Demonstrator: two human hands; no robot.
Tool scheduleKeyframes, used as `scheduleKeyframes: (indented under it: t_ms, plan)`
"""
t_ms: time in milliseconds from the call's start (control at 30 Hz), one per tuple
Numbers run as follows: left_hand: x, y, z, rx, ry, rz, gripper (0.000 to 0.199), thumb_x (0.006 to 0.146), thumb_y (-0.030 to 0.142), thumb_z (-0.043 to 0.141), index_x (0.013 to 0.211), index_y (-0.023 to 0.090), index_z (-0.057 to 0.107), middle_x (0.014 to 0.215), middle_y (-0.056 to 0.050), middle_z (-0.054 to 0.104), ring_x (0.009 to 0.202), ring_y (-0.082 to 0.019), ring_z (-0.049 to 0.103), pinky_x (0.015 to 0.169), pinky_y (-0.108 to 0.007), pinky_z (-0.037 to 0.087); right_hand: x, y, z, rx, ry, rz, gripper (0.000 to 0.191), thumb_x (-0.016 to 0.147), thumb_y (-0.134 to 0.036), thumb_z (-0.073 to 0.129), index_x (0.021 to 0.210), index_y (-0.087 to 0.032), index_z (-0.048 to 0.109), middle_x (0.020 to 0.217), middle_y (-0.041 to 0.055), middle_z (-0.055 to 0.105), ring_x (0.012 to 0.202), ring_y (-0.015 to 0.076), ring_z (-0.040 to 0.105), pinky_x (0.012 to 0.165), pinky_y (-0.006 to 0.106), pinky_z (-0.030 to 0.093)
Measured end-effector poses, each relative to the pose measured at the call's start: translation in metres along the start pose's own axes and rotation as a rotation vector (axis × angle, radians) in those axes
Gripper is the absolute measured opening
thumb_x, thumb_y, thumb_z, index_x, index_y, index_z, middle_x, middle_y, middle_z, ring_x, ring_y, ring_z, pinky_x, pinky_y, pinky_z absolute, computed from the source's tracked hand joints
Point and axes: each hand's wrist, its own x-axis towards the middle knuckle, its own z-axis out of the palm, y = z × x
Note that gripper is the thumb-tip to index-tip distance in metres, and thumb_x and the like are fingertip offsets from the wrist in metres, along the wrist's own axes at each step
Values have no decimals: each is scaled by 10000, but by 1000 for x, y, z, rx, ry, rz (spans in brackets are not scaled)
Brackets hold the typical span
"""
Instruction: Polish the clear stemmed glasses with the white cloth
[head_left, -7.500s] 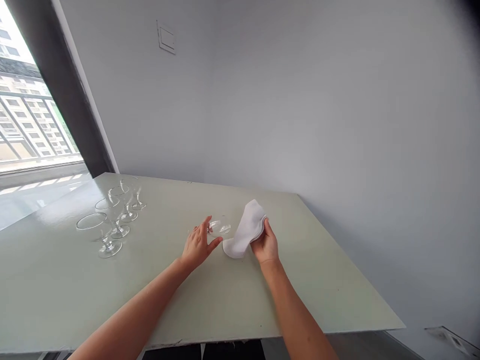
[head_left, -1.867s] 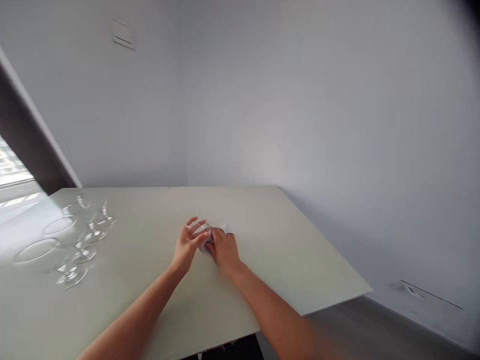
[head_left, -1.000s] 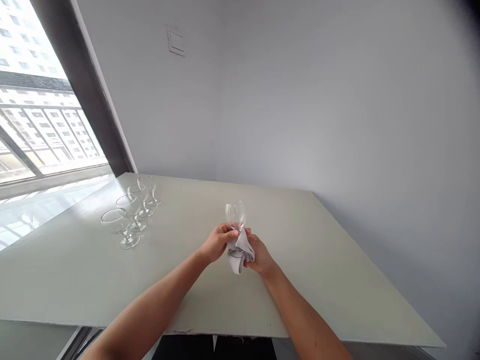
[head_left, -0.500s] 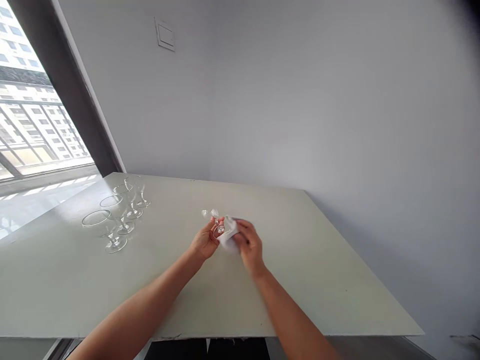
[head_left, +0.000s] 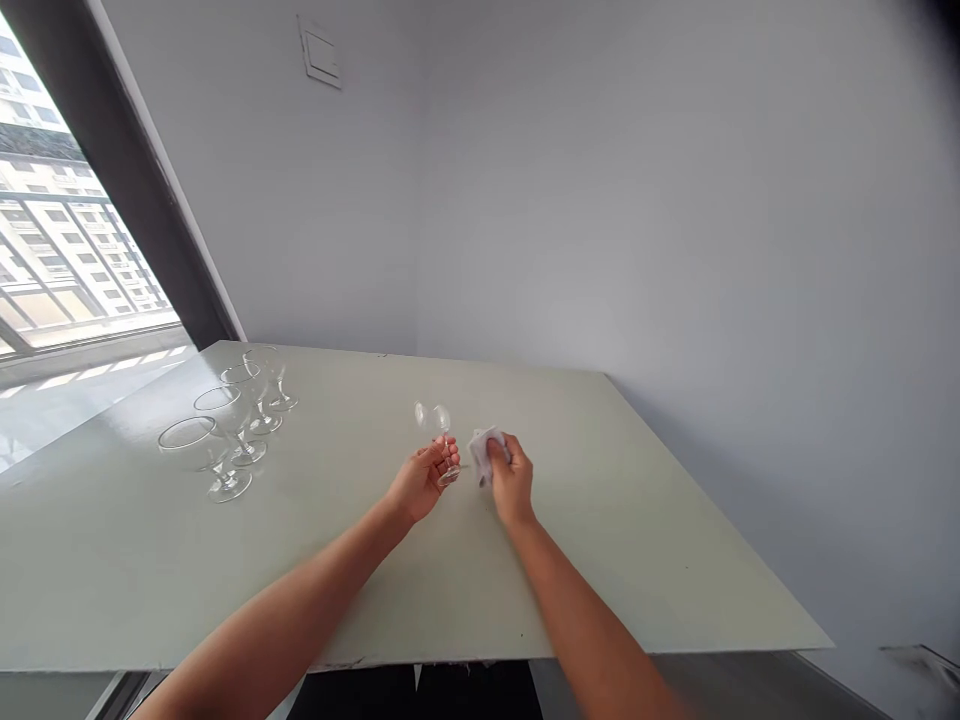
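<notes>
- While the left hand [head_left: 421, 484] grips the glass [head_left: 441, 420] low down, its fingers closed about the stem, the bowl tips away from the person and the foot sits by the fingertips; whether the foot touches the table I cannot tell.
- That low grip seems the weak point: if the fingers loosened, the bowl's weight could swing the glass over and knock its rim on the table.
- Just right of the glass, seemingly apart from it, the right hand [head_left: 513, 481] is closed on a bunched cloth [head_left: 486, 454] — thumb pressed on top. A loose fold could catch the foot and twist the stem, should the cloth be pulled sharply.
- Under and around the glass spreads the table [head_left: 615, 540], smooth and slightly glossy; a glass set down at a slant might skid or tip.
- Well to the left of the glass stands a row [head_left: 246, 452] of four glasses, upright, bowls overlapping in this view — a wide sweep of the left arm that way could topple one into the next.
- Beyond the glass rises the wall [head_left: 585, 230], with a switch [head_left: 322, 55] up to its left; farther left is a bright window [head_left: 67, 240].
</notes>
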Motion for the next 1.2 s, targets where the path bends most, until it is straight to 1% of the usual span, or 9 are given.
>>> scheduleKeyframes:
  t_ms: [133, 267, 333, 467, 600, 700, 933, 1100, 1200]
  plan:
    - [-1, -11, -2, 486, 0, 104, 243, 748, 381, 592, 771, 139, 575, 705, -19, 570, 593, -92, 534, 568, -216, 411, 10, 3, -14, 47, 164, -14, 353, 851, -497, 386, 842, -202, 580, 669, 6, 518, 593, 133, 468, 542, 259, 382]
    - [-6, -25, -1, 1008, -6, 152, 243, 739, 375, 540, 610, 169, 528, 532, 21, 516, 493, -102, 470, 486, -221, 319, 10, -6, -18, -252, -84, -409, 327, 818, -465, 462, 990, -225, 603, 981, 73, 588, 902, 211, 535, 777, 350, 392]
    - [-9, -27, -1, 1155, 11, 196, 256, 741, 379, 522, 582, 178, 523, 481, 36, 480, 456, -95, 418, 472, -225, 283, 10, -9, -19, -398, -121, -448, 303, 802, -445, 499, 967, -218, 612, 978, 78, 595, 897, 212, 531, 796, 359, 373]
    - [-13, -26, 2, 1037, -131, 147, 274, 744, 440, 531, 776, 181, 612, 503, 49, 443, 452, -89, 395, 476, -225, 291, 17, -5, -27, -326, 11, -188, 324, 818, -483, 457, 732, -196, 577, 653, 10, 541, 631, 145, 468, 617, 275, 370]
    - [-16, -22, 9, 792, -354, -17, 363, 745, 454, 564, 924, 144, 622, 552, 38, 430, 470, -76, 398, 499, -226, 305, 31, 3, -38, 137, 111, 86, 398, 751, -556, 519, 596, -191, 489, 523, -43, 430, 516, 104, 400, 517, 240, 339]
    - [-23, -12, 18, 768, -377, 45, 364, 754, 421, 577, 987, 142, 610, 564, 31, 445, 496, -76, 403, 512, -226, 304, 41, 10, -41, 558, 150, 300, 387, 678, -580, 586, 649, -197, 541, 583, -30, 546, 577, 126, 508, 579, 267, 414]
    - [-68, 38, 18, 631, -43, 337, 267, 749, 334, 596, 972, 188, 573, 624, 13, 518, 588, -109, 484, 578, -242, 373, 45, 22, -43, 958, 89, 364, 291, 743, -521, 544, 841, -260, 625, 750, -29, 667, 736, 136, 614, 667, 325, 498]
    - [-120, 61, -40, 651, 377, 566, 214, 706, 339, 637, 845, 177, 625, 879, -71, 657, 872, -204, 576, 773, -308, 407, 40, 28, -43, 883, 73, 448, 91, 665, -225, 664, 728, -220, 599, 693, -53, 654, 639, 112, 615, 604, 276, 510]
    - [-147, 77, -88, 611, 577, 625, 292, 647, 366, 685, 863, 177, 631, 940, -78, 664, 950, -234, 579, 828, -332, 398, 37, 25, -39, 849, 11, 482, 63, 704, -273, 600, 742, -225, 608, 730, -23, 673, 680, 148, 632, 599, 324, 520]
